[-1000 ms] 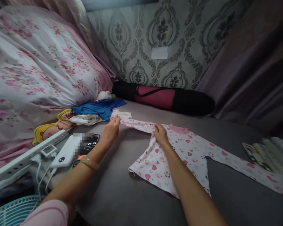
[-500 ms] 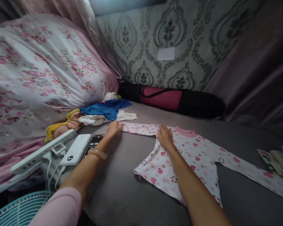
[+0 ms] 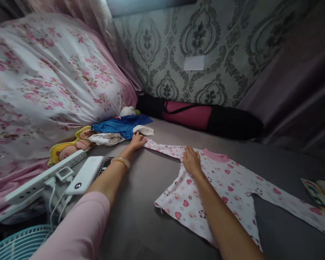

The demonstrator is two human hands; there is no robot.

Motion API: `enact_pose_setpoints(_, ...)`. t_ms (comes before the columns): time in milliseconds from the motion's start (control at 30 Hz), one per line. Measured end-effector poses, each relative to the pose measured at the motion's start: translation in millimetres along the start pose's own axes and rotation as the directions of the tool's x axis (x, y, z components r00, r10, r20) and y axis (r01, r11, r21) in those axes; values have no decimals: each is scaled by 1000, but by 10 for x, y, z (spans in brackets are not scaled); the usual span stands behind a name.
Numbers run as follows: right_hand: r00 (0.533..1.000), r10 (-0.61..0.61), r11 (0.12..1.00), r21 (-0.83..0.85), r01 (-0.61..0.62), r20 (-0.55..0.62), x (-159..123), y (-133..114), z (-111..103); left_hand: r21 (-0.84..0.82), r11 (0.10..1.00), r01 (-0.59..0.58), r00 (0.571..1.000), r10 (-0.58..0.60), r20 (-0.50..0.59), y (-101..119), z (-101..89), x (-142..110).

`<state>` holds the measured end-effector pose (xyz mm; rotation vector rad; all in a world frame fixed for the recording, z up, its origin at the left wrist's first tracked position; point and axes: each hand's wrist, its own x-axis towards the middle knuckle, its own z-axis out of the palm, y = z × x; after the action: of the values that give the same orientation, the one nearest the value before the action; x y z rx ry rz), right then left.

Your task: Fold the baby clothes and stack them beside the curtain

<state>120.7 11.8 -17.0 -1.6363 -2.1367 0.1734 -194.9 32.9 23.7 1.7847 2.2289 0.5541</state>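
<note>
A child's long-sleeved shirt (image 3: 216,187), white with pink hearts and flowers and a pink collar, lies spread out on the grey surface. At the far left end of its sleeve, my left hand (image 3: 137,141) grips the cuff, its fingertips against a white cloth (image 3: 143,130). My right hand (image 3: 191,160) rests flat on the shirt's left shoulder, where sleeve and body join, with the fingers stretched out. Beyond my left hand lies a crumpled blue garment (image 3: 116,126). The other sleeve reaches off to the right edge.
Left of my forearm are a white power bank (image 3: 85,175), a partly covered phone (image 3: 105,167), a power strip (image 3: 46,177) with cables and a yellow cartoon cushion (image 3: 70,148). A black and maroon long bag (image 3: 188,115) lies along the wall. A blue basket (image 3: 21,242) stands below.
My left hand has moved slightly away from me and right with the cuff, so the sleeve bends. The white cloth beside it has bunched up. My right hand stays on the shoulder.
</note>
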Motion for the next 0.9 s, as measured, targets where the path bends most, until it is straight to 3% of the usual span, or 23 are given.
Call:
enact_pose_setpoints(233, 1000, 20, 1000, -19, -20, 22, -23, -68, -40, 88, 987, 138, 987, -129, -97, 103, 91, 70)
enact_pose_setpoints(500, 996, 16, 995, -100, -7, 83, -24, -128, -40, 140, 988, 72, 991, -54, -125, 175, 156, 27)
enact_pose_setpoints(700, 997, 9, 994, -106, 0, 82, -47, -147, -57, 66, 981, 181, 968, -167, -185, 155, 117, 44)
enact_pose_setpoints(800, 996, 27, 999, -34, -24, 90, -27, -146, -61, 31, 977, 212, 951, -199, -238, 251, 19, -91)
enact_pose_setpoints(900, 993, 81, 986, 138, -92, 86, 32, -96, -123, 58, 980, 192, 955, -173, -241, 440, -63, -441)
